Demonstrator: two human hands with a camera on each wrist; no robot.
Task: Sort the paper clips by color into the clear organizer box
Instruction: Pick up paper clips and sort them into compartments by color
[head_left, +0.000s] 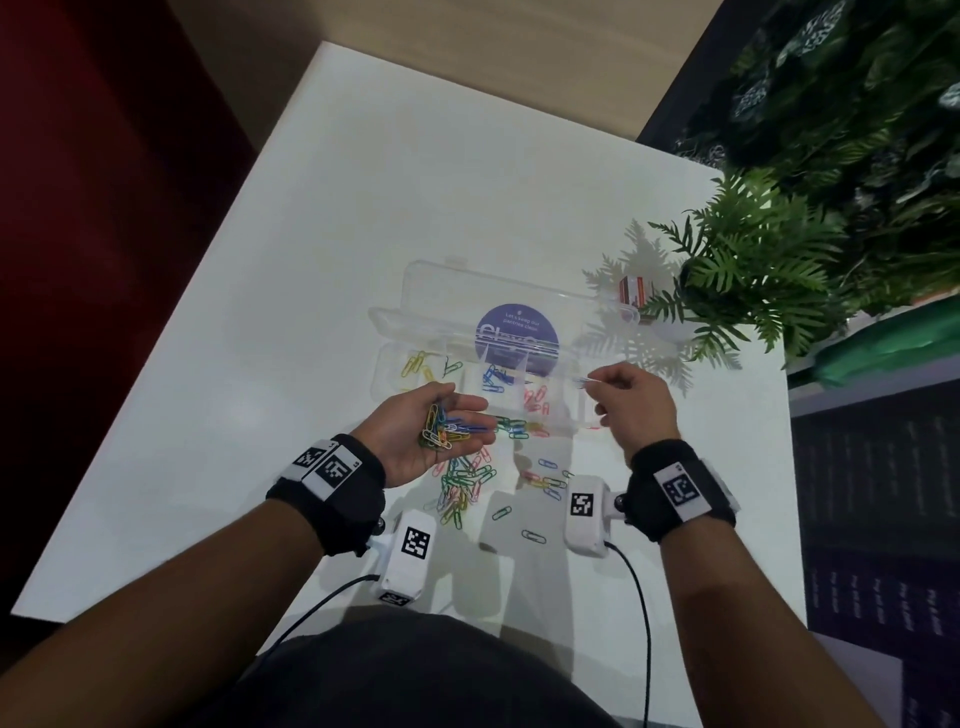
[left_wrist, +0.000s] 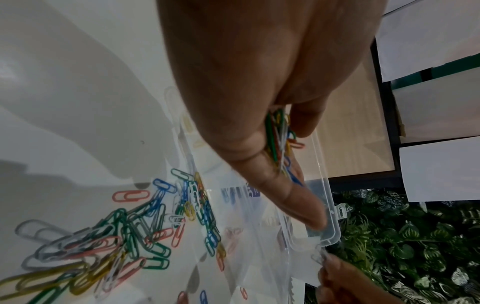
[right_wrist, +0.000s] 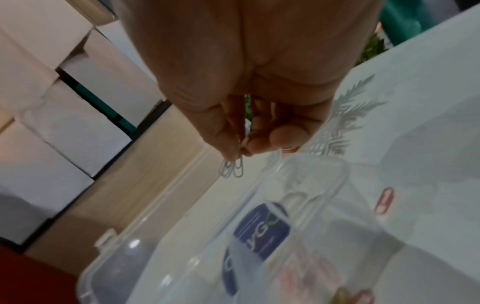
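Observation:
The clear organizer box (head_left: 395, 317) lies open on the white table, its lid bearing a round purple sticker (head_left: 517, 338). Its compartments hold yellow clips (head_left: 415, 364), blue clips (head_left: 491, 376) and red clips (head_left: 535, 400). My left hand (head_left: 457, 415) is palm up just in front of the box, fingers stretched out, with a bunch of mixed-colour clips (head_left: 444, 428) lying in the palm (left_wrist: 279, 135). My right hand (head_left: 597, 382) pinches two white clips (right_wrist: 232, 169) between thumb and forefinger above the box's right end. A loose pile of clips (head_left: 467, 483) lies between my wrists.
A potted fern (head_left: 753, 265) overhangs the table's far right, with a small red-and-white object (head_left: 631, 291) beside it. A single red clip (right_wrist: 384, 202) lies on the table right of the box. The table's right edge (head_left: 787, 415) is close to my right hand.

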